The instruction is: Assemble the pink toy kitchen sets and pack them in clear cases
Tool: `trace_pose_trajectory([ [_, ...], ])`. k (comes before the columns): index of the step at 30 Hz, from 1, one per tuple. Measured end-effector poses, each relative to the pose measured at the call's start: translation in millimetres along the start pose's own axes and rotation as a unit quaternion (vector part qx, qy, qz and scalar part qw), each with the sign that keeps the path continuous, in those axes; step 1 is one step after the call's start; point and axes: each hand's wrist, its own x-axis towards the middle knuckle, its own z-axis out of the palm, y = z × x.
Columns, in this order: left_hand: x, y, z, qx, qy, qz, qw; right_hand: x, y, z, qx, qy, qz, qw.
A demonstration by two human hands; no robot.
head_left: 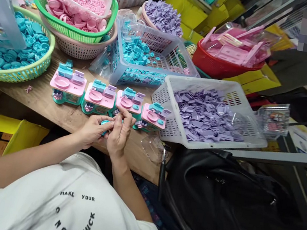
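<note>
My left hand (pixel 93 131) is closed, pinching a small round blue plastic piece (pixel 106 123) at the table's front edge. Right beside it, my right hand (pixel 119 134) has its thumb and fingers pressed together at the same spot; whatever is between them is too small to make out. Just beyond the hands stands a row of several small toy kitchen units with pink tops, teal bases and blue and purple fittings. The leftmost toy unit (pixel 68 86) and the rightmost toy unit (pixel 154 116) show fully, while my fingers partly cover the third one (pixel 126 102).
On the right, a white crate (pixel 171 94) holds purple parts. Behind the row is a blue-grey crate (pixel 137 74) of blue parts. A green basket (pixel 26 72) stands left, and a stacked green basket (pixel 67 30) behind it. A black-handled tool (pixel 162 174) hangs over the front edge.
</note>
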Motion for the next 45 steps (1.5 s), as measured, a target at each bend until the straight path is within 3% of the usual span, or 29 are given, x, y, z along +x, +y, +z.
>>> trace_pose_trajectory([
  [4,6,-3,-5.2,0.023,0.036,0.013,0.999,1,6,1,-0.065,-0.038,-0.064,0.995],
  [9,14,-9,-13.2,0.037,0.058,0.069,0.995,4,12,4,-0.109,-0.079,-0.094,0.986],
  [14,18,-2,-18.3,0.001,0.04,0.025,0.999,7,15,2,-0.085,-0.13,-0.121,0.981],
  [19,18,6,-19.5,-0.004,0.071,0.044,0.996,20,19,-14,-0.028,-0.089,-0.118,0.989],
  [23,19,7,-21.2,-0.002,0.102,0.063,0.993,33,21,-21,-0.036,-0.122,-0.161,0.979],
  [30,20,11,-28.3,-0.027,0.097,0.082,0.992,64,24,2,-0.078,-0.089,-0.168,0.979],
  [34,19,11,-33.0,-0.025,0.093,0.067,0.993,70,23,14,-0.091,-0.102,-0.181,0.974],
  [39,17,11,-39.5,-0.031,0.079,0.058,0.995,68,17,13,-0.15,-0.105,-0.191,0.964],
  [45,19,11,-43.2,-0.027,0.055,0.052,0.997,70,17,9,-0.209,-0.151,-0.18,0.949],
])
